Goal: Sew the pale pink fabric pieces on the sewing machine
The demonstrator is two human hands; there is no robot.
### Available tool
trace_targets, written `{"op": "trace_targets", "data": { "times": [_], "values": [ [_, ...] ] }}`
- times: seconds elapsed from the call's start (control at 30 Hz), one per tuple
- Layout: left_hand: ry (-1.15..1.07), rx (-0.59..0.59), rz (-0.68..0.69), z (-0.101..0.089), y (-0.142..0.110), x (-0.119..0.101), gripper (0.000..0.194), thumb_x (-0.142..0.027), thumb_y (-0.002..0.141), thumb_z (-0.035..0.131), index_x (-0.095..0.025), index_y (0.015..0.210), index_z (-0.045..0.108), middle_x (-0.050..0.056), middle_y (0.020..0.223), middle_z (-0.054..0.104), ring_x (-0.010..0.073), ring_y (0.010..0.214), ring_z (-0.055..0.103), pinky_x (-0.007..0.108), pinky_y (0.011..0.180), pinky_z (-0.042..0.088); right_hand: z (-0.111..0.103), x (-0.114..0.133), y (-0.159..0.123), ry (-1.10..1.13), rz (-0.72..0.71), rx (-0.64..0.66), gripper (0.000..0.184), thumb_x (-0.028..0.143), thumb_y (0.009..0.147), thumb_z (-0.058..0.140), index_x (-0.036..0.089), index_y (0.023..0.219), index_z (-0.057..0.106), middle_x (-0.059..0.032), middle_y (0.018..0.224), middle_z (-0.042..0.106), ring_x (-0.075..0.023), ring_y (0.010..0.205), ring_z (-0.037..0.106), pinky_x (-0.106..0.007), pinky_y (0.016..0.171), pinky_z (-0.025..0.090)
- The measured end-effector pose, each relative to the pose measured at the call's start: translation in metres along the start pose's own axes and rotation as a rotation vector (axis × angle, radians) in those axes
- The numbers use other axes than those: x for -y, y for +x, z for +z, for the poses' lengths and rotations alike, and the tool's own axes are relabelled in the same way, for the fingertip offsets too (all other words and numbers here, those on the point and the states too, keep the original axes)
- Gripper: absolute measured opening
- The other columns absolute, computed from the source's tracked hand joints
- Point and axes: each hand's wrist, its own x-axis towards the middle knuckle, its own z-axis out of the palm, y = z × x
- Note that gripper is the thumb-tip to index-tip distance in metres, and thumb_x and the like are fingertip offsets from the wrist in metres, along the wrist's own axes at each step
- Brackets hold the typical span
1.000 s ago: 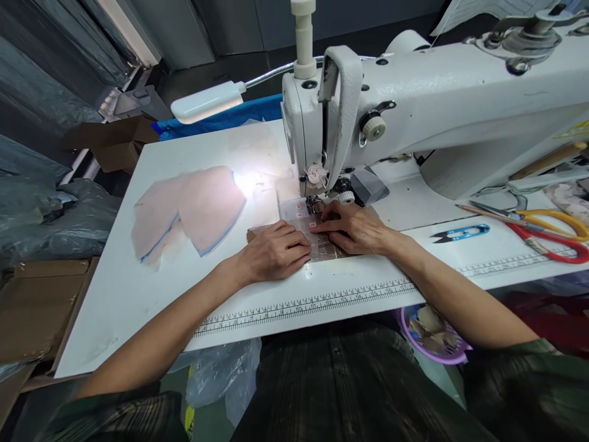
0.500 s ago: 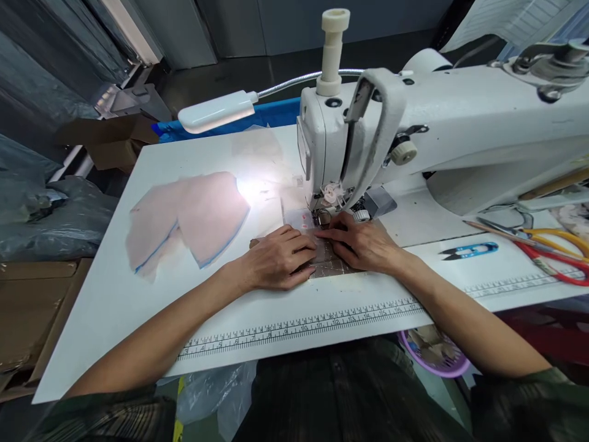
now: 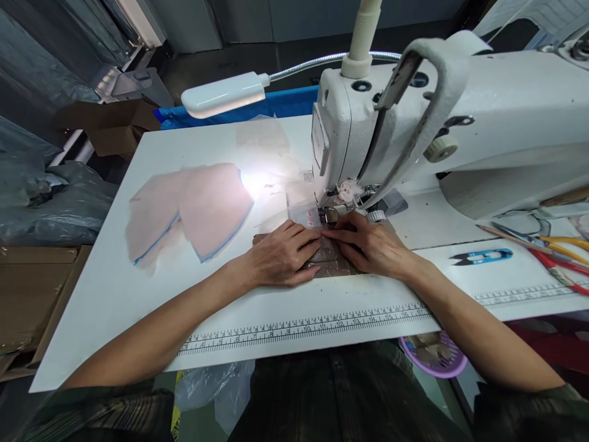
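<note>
My left hand [image 3: 288,255] lies on a brown, shiny piece of fabric [image 3: 334,267], its fingers spread and pressing down. Close beside it, my right hand [image 3: 375,248] has its index finger and thumb on the fabric's upper part, just in front of the presser foot [image 3: 329,216]. The two hands' fingertips nearly meet there. Part of the fabric is hidden under both hands. Above them stands the head of a white sewing machine [image 3: 340,135], with a small pale fabric flower [image 3: 348,191] on it.
Sheer pink pieces with blue edges [image 3: 216,215] lie left on the white table [image 3: 115,319]. A lamp [image 3: 225,95] lights the middle. Blue thread snips [image 3: 481,256] and orange-handled scissors [image 3: 564,245] lie right. A printed ruler [image 3: 304,328] runs along the front edge; below hangs a purple basket [image 3: 437,368].
The view has shifted, and the machine appears larger and farther right. Both hands stay on the fabric in front of the presser foot, with little visible movement.
</note>
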Motion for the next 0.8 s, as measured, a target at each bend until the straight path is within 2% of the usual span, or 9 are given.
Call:
{"op": "trace_targets", "data": {
  "times": [0.13,0.33,0.7,0.8],
  "values": [
    [0.011,-0.001,-0.02,0.002,0.0,0.001,0.036,-0.037,0.091,0.053,-0.008,0.11,0.064,0.018,0.114,0.066,0.0275,0.095,0.06,0.044,0.083,0.048,0.0,0.001,0.001,0.002,0.009,-0.011,0.04,0.022,0.095,0.043,0.018,0.131,0.062,-0.0162,0.111,0.059,-0.024,0.092,0.061,-0.042,0.08,0.055],
    [0.005,0.015,-0.04,-0.001,0.001,0.003,0.043,-0.04,0.091,0.052,-0.007,0.117,0.061,0.02,0.121,0.063,0.0298,0.099,0.06,0.046,0.082,0.046,-0.005,0.004,0.002,0.011,0.005,0.006,0.036,0.022,0.095,0.045,0.019,0.124,0.067,-0.0147,0.113,0.059,-0.0226,0.092,0.062,-0.038,0.082,0.054],
    [-0.012,0.032,-0.061,-0.001,0.001,0.016,0.045,-0.039,0.089,0.055,-0.008,0.121,0.06,0.018,0.126,0.062,0.0288,0.099,0.06,0.045,0.086,0.044,-0.007,0.008,0.004,-0.057,0.023,0.038,0.041,0.023,0.097,0.044,0.015,0.133,0.06,-0.0172,0.11,0.06,-0.0236,0.088,0.062,-0.033,0.069,0.052],
    [-0.025,0.05,-0.07,-0.002,0.001,0.019,0.048,-0.041,0.087,0.056,-0.009,0.123,0.059,0.018,0.129,0.06,0.0292,0.101,0.059,0.046,0.087,0.044,-0.009,0.009,0.003,-0.035,0.025,0.029,0.04,0.024,0.098,0.043,0.016,0.132,0.06,-0.0163,0.11,0.06,-0.0235,0.088,0.063,-0.035,0.071,0.053]
  ]
}}
